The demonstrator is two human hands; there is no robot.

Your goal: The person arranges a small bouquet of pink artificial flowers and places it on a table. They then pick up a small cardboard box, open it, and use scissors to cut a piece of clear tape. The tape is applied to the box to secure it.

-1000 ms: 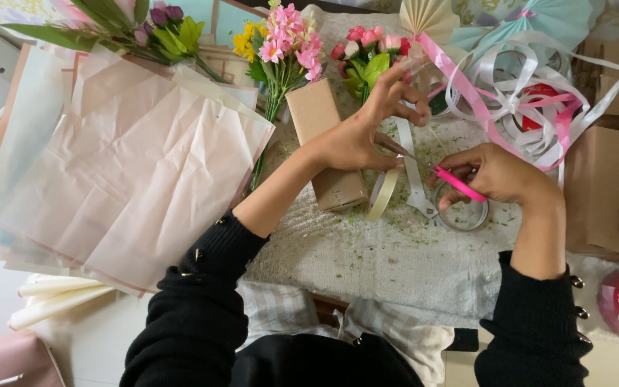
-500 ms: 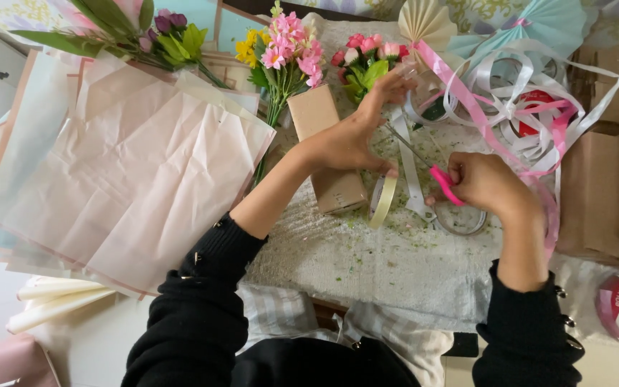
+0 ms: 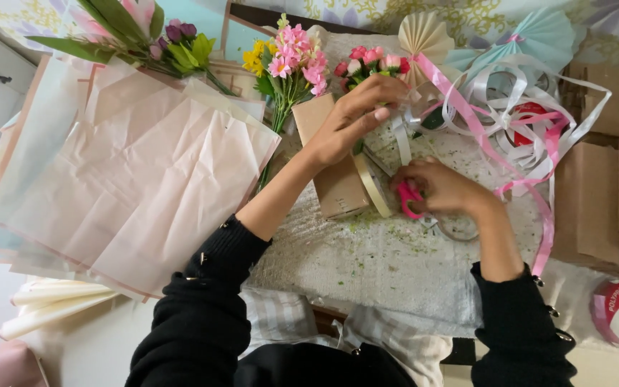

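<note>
Two hands busy: left hand [image 3: 349, 122] pinches white ribbon [image 3: 401, 140] above; right hand [image 3: 442, 190] grips pink-handled scissors [image 3: 410, 201] just below, ribbon's length running vertical.

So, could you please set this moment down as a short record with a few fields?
left hand: left hand grips the small bunch of pink and red flowers
right hand: right hand holds pink-handled scissors
between the hands: strip of white ribbon
under the left wrist: tan cardboard box
left side: stack of pale pink wrapping paper sheets
right side: loose tangle of pink and white ribbon
</note>
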